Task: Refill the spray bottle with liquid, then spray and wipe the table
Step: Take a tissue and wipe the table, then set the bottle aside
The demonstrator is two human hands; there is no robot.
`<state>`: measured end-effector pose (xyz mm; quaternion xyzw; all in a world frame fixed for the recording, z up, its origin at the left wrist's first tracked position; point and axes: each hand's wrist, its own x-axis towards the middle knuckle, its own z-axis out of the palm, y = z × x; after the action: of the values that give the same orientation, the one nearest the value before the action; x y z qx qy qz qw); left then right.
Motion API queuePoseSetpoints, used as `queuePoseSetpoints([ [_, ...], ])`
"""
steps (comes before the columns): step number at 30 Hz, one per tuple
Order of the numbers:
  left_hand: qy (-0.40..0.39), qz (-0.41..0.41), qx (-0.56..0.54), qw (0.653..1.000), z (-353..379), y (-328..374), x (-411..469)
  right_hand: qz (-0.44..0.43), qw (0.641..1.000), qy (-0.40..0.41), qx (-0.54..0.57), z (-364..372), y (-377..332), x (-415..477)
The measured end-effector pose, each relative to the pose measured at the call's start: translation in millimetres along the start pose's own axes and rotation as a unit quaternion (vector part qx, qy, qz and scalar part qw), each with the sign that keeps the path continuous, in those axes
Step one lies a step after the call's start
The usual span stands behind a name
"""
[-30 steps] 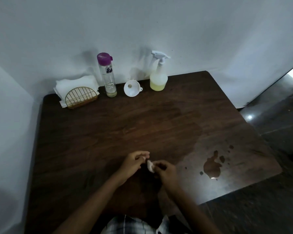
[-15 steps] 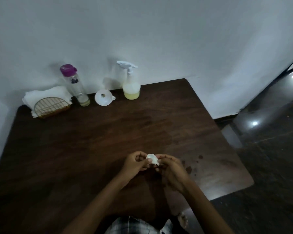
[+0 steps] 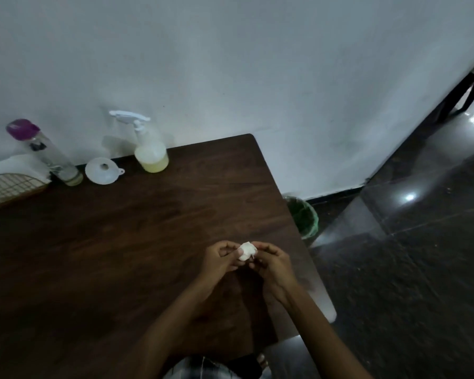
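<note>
As the left hand and right hand pinch the wad with curled fingers above the worktop, squeezing it tight should keep it whole. Farther back, the spray bottle stands by the wall.

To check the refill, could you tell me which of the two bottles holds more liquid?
The spray bottle; the purple-capped bottle holds only a thin layer.

Place: probably a room in a home, plain and domestic.
Wall: bare white painted wall.
Floor: glossy dark stone floor tiles.
Furniture: dark brown wooden table set against the wall.
Household items: gold wire napkin holder on the table; green plastic waste bin on the floor just beside it.
</note>
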<state>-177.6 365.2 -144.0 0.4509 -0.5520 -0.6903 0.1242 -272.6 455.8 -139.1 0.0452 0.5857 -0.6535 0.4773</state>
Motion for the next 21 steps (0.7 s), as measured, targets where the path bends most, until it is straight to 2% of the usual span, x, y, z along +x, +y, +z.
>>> queuePoseSetpoints([
  [9,-0.043,-0.011,0.052,0.998,81,27,74,-0.027,0.992,0.098,0.072,-51,-51,48],
  [16,-0.087,-0.001,0.111,0.990,144,41,120,-0.053,0.983,0.158,0.083,-85,-90,101],
  [21,-0.119,0.049,0.218,0.967,174,57,158,-0.078,0.978,0.195,0.007,-111,-129,160],
])
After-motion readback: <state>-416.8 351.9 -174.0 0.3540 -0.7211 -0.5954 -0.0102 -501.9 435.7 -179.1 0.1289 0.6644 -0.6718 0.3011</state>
